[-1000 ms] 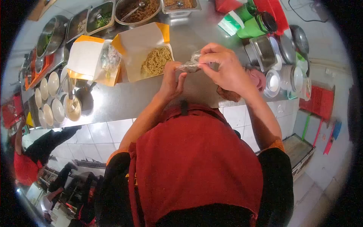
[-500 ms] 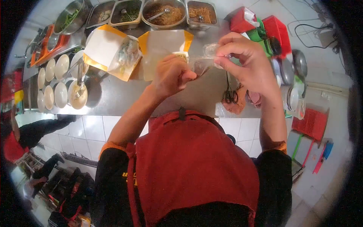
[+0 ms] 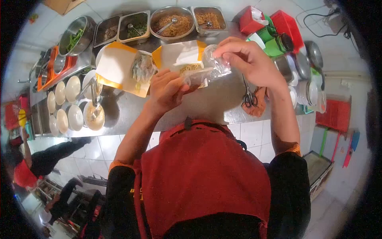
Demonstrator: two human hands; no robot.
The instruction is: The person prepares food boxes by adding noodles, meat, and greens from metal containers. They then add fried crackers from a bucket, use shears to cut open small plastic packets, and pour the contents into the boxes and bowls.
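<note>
My left hand [image 3: 167,88] is closed on one end of a clear plastic bag [image 3: 199,75] with something dark in its lower part. My right hand [image 3: 248,59] pinches crumpled clear plastic [image 3: 215,59] at the other side, a little higher. Behind the bag stands an open yellow-and-white box [image 3: 175,51] with noodles [image 3: 190,68] inside. To its left, a second open box [image 3: 115,65] holds a clear plastic bag [image 3: 142,68] of food. Black scissors [image 3: 250,99] lie on a brown piece [image 3: 258,104] below my right hand.
Metal trays of food [image 3: 135,26], a large bowl of noodles [image 3: 173,22] and a bowl of greens [image 3: 77,36] line the back. Small bowls [image 3: 75,117] stand left on the steel table [image 3: 147,115]. Red baskets [image 3: 288,32] and plates are right. Other people [image 3: 26,173] are at far left.
The view has shifted slightly. My left hand has moved left and down relative to the box, and more of the plastic now shows spread between my hands.
</note>
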